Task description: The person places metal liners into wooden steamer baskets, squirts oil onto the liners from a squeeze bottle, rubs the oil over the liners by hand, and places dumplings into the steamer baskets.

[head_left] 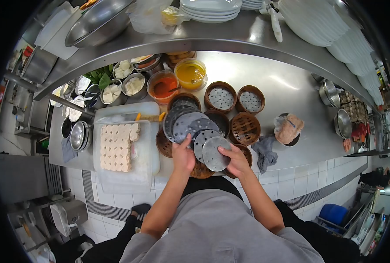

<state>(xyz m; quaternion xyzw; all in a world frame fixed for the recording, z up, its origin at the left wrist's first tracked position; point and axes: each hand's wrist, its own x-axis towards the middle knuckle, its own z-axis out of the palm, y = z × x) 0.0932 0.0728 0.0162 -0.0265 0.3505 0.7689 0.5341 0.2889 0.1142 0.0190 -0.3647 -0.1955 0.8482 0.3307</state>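
Head view: left hand grips a fanned stack of perforated metal discs, thumb on top. Right hand pinches a single disc by its edge, over the counter's front edge. Two bamboo steamer baskets at the back already have discs in; the slatted basket and others near the hands look unlined. Roughly a third done, I'd judge. Tray of white cubes sits left.

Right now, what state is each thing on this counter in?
Left hand: holding fanned perforated metal discs.
Right hand: gripping one perforated disc.
Two far bamboo steamers: discs already inside.
Slatted steamer: no disc.
Orange sauce tub: uncovered, filled.
Red sauce tub: uncovered, spoon in it.
Tray of white cubes: covered by a clear lid.
Grey cloth: crumpled.
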